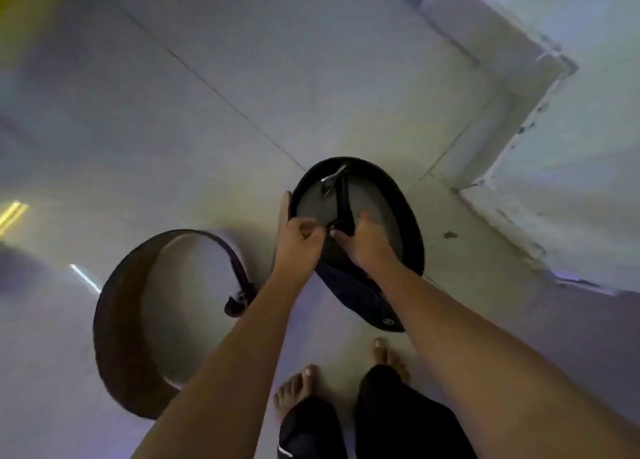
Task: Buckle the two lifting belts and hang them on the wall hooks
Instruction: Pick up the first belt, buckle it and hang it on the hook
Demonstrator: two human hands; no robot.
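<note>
Black lifting belt (408, 223), curled into a loop above the tiled floor (242, 78), is pinched by left hand (298, 240) and right hand (367, 240) at its strap end (344, 213), apparently to feed the metal buckle (332, 178), while the brown lifting belt (121, 320) waits on the floor.

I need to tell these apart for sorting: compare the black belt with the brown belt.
The black belt is held in both hands, left hand and right hand; the brown belt lies untouched on the floor. The black belt looks padded, like fabric; the brown belt looks stiff, like leather. A metal buckle shows on the black belt; the brown belt's end curls loose. Both form a loop.
</note>
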